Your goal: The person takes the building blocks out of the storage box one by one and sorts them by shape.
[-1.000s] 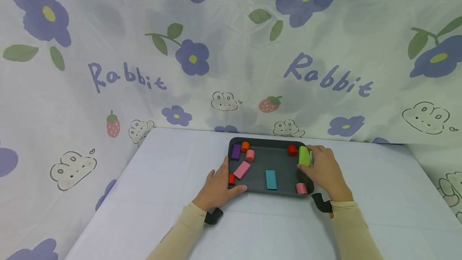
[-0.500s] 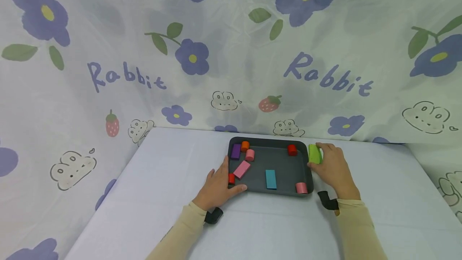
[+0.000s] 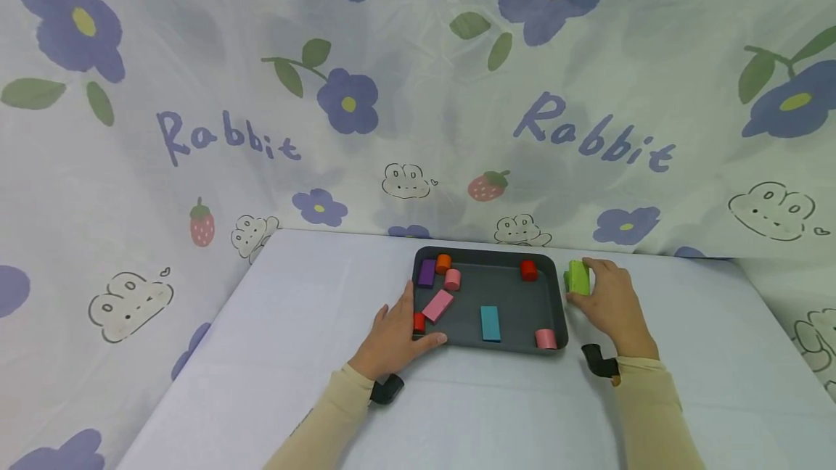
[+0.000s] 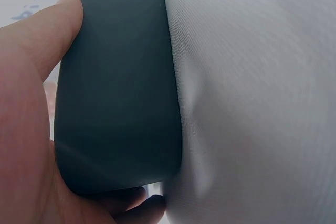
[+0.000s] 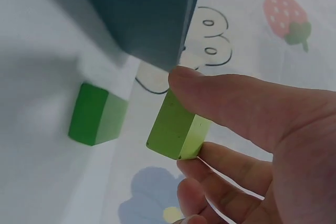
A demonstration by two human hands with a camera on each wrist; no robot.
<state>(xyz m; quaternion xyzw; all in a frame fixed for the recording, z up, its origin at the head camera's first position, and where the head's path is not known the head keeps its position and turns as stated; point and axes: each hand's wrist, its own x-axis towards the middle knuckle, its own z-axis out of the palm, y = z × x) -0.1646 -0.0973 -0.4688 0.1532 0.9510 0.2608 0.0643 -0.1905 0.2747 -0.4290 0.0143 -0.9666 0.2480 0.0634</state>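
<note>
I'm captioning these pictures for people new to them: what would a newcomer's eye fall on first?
Probably the backdrop, whose big purple flowers fill the upper part of the head view. Next might come the dark tray below it on the white table, with bright pieces scattered inside. Just right of the tray, the lime block stands out, pinched in the right grip.

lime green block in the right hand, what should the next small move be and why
I'd probably ease the lime green block down to the white table near the darker green block: the right hand pinches it just outside the tray, and the right wrist view shows a gap between the two green blocks.
</note>
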